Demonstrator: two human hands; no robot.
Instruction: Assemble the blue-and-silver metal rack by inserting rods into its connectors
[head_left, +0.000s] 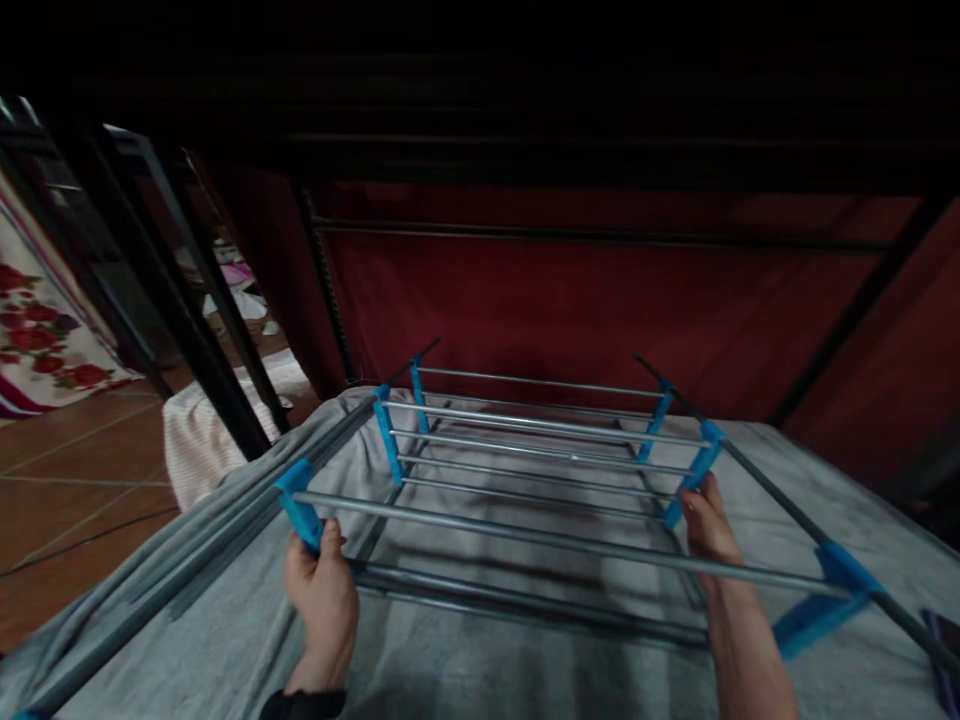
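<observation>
A folding drying rack [540, 425] of grey metal rods and blue plastic joints lies on a grey cloth [487, 660] spread over a low bed. My left hand [322, 595] grips a blue joint [300, 505] at the rack's near left corner. My right hand [709, 530] reaches under the nearest rod and holds a blue joint [694, 480] on the right side rail. Another blue joint [817, 610] sits at the near right, with no hand on it.
A dark red curtain [600, 300] hangs behind the bed under a black metal frame. Black bed posts [180, 320] stand at the left. Brown floor tiles [67, 480], a white striped cloth [199, 440] and a flowered fabric [37, 340] lie further left.
</observation>
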